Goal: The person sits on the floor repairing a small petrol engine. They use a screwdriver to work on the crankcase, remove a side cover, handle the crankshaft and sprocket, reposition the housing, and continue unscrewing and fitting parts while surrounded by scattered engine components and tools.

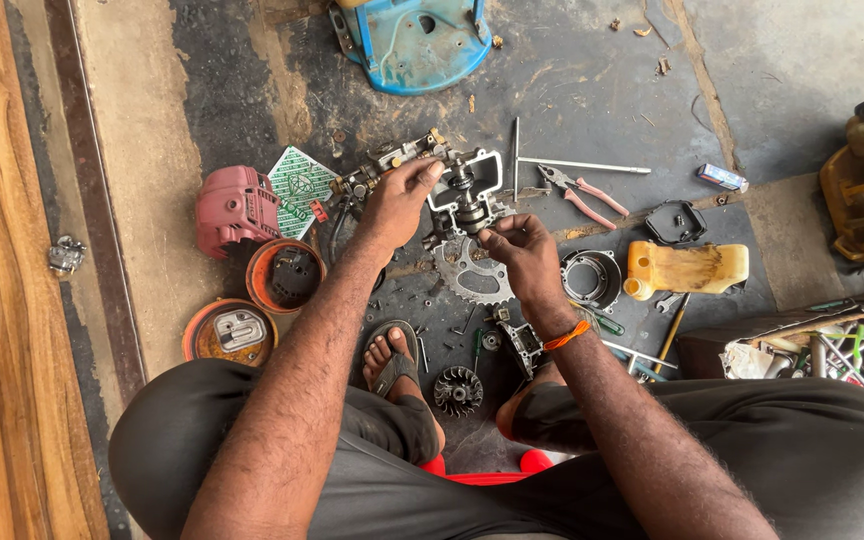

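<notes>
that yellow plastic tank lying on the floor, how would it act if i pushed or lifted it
The yellow tank looks like hollow moulded plastic, so probably light and fairly stiff. It lies flat on its side on the floor, so it would likely slide rather than roll. Grease may make it slippery.

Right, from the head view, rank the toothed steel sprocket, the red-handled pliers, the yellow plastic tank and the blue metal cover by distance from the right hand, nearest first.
1. Toothed steel sprocket: just left of the right hand, below its fingers.
2. Red-handled pliers: up and right.
3. Yellow plastic tank: farther right.
4. Blue metal cover: at the top edge.
</notes>
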